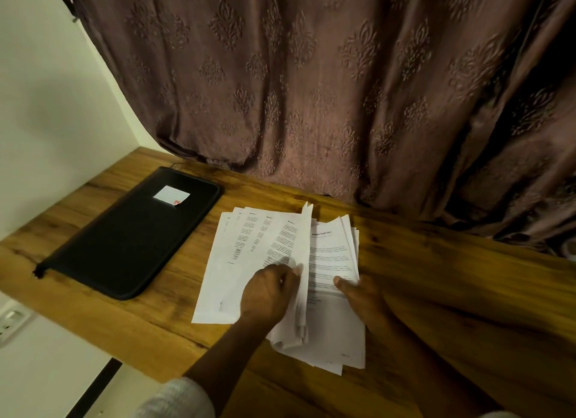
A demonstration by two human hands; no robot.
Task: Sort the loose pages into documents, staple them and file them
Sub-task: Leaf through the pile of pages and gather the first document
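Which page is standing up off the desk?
The curled sheet between the hands, gripped by the left hand: it stands on edge, while the fanned pages to its left and the stack held by the right hand lie flat.

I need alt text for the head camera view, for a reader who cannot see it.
Two hands sort printed pages on a wooden desk: the left hand pinches one raised sheet beside a fanned spread, the right hand grips the stack, thumb on top. A closed black folder lies to the left; a brown patterned curtain hangs behind.
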